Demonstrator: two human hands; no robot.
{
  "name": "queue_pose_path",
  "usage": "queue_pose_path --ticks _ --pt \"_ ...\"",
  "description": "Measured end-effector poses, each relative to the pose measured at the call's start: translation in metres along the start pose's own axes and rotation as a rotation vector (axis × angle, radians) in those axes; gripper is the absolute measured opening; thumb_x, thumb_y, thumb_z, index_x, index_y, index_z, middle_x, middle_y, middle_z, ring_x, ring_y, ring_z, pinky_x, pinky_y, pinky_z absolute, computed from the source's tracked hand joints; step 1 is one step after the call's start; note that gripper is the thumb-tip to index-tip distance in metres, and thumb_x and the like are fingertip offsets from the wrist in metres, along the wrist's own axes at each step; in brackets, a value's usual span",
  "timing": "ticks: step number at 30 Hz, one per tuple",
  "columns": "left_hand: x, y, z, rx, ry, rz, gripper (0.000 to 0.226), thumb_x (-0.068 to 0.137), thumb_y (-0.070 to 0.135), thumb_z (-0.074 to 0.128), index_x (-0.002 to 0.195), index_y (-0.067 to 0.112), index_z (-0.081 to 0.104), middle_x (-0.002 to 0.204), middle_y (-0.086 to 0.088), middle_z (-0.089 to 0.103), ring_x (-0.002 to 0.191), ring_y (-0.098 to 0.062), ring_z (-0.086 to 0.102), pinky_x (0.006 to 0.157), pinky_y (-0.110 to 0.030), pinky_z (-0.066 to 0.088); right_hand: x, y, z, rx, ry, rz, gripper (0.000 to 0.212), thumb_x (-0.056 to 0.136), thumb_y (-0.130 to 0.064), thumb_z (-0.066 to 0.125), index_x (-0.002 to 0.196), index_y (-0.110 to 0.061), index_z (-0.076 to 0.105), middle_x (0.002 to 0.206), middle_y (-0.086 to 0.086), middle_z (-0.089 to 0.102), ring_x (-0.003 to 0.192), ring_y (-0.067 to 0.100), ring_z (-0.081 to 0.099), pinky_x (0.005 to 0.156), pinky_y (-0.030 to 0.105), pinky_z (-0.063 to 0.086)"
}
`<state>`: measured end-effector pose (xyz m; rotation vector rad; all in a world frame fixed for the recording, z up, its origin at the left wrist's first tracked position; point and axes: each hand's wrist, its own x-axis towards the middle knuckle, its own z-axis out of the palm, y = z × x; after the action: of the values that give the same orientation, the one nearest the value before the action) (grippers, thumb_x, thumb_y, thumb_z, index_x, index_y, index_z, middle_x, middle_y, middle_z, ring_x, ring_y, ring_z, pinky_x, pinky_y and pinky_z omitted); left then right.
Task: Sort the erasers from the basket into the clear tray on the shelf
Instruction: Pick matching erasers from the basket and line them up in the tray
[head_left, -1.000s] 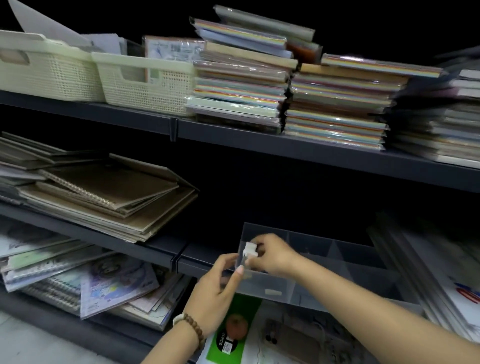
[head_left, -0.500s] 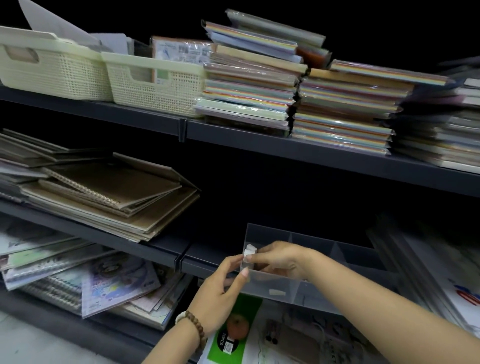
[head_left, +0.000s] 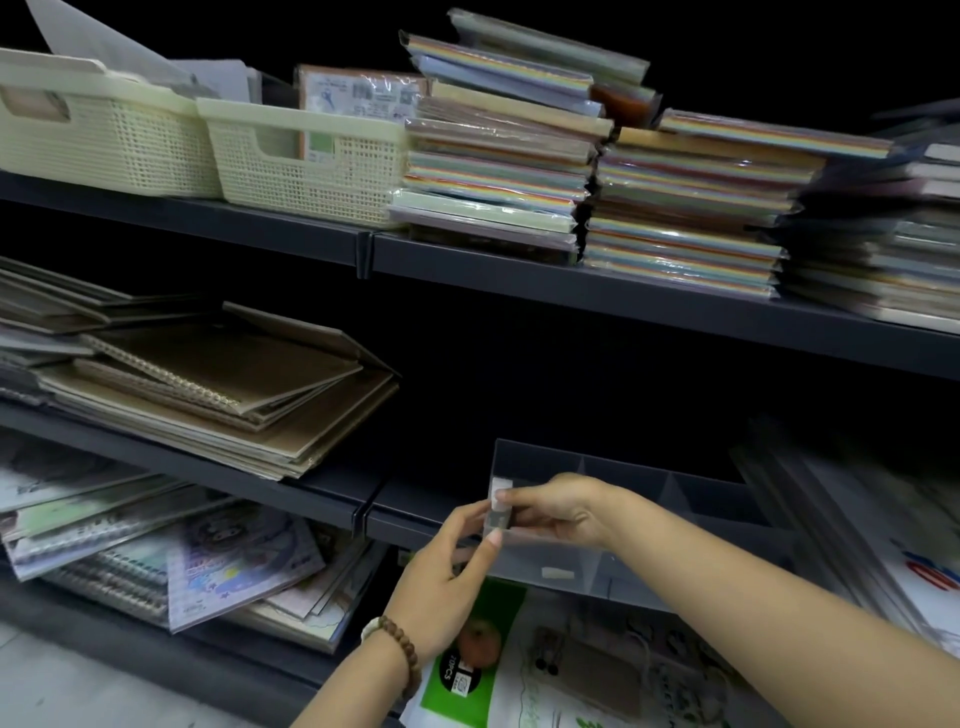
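Observation:
A clear tray (head_left: 675, 483) with dividers stands on the middle shelf. My right hand (head_left: 561, 512) reaches over its front wall into the front left compartment and pinches a small white eraser (head_left: 501, 488), with a greyish piece (head_left: 497, 519) just below it. At the same front left corner my left hand (head_left: 447, 582), with a bead bracelet on the wrist, has its thumb on the front wall and its fingers on the side. One white eraser (head_left: 557, 572) lies on the tray floor to the right of the hands.
Two cream lattice baskets (head_left: 311, 156) sit on the top shelf next to stacks of wrapped coloured paper (head_left: 498, 171). Brown spiral notebooks (head_left: 218, 384) lie left of the tray. Notebooks and a green packet (head_left: 467, 670) fill the shelf below.
My right hand has lowered the eraser from above the tray's rim down into the front left corner. My left hand stays at that corner.

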<state>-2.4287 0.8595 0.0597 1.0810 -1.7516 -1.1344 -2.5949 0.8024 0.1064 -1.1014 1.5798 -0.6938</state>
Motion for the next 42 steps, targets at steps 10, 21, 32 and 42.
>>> queue_pose_path --ticks 10,21,32,42 --pt "-0.006 -0.002 0.0 -0.044 0.01 0.008 0.059 0.08 0.055 0.044 0.136 0.038 0.035 0.132 0.019 0.047 0.114 0.003 0.052 0.097 -0.028 0.047 -0.032 -0.002 -0.013 -0.17 0.01 -0.251 0.04 0.094 -0.027 0.055 0.127 -0.005 0.053 0.124 0.011 0.061 0.1 0.015 0.062 0.077 0.017 0.055" --pt "-0.091 -0.068 0.051 0.359 -0.42 -0.226 0.05 0.091 0.05 0.044 0.137 0.033 0.034 0.134 0.019 0.041 0.123 -0.003 0.044 0.096 -0.015 0.039 -0.136 0.155 -0.038 0.186 -0.142 -0.104 0.028 0.089 -0.025 0.06 0.115 -0.017 0.061 0.109 -0.001 0.071 0.098 0.017 0.069 0.076 0.022 0.057" --pt "-0.191 -0.18 0.126 0.477 -0.716 -0.69 0.022 0.098 0.038 0.037 0.092 0.025 0.053 0.092 0.007 0.052 0.087 -0.01 0.051 0.071 -0.009 0.041 -0.129 0.408 0.015 0.003 -0.131 0.6 0.026 0.093 -0.016 0.057 0.115 -0.003 0.06 0.095 0.017 0.064 0.087 0.016 0.064 0.07 0.026 0.044" --pt "-0.186 -0.236 0.176 0.271 -0.556 -0.76 0.041 0.099 0.034 0.037 0.132 0.012 0.044 0.133 -0.008 0.05 0.116 -0.017 0.049 0.092 -0.021 0.037 -0.076 0.447 0.056 -0.216 -0.078 0.393 0.052 0.092 -0.017 0.058 0.14 -0.009 0.038 0.14 0.011 0.042 0.128 0.024 0.043 0.103 0.031 0.039"
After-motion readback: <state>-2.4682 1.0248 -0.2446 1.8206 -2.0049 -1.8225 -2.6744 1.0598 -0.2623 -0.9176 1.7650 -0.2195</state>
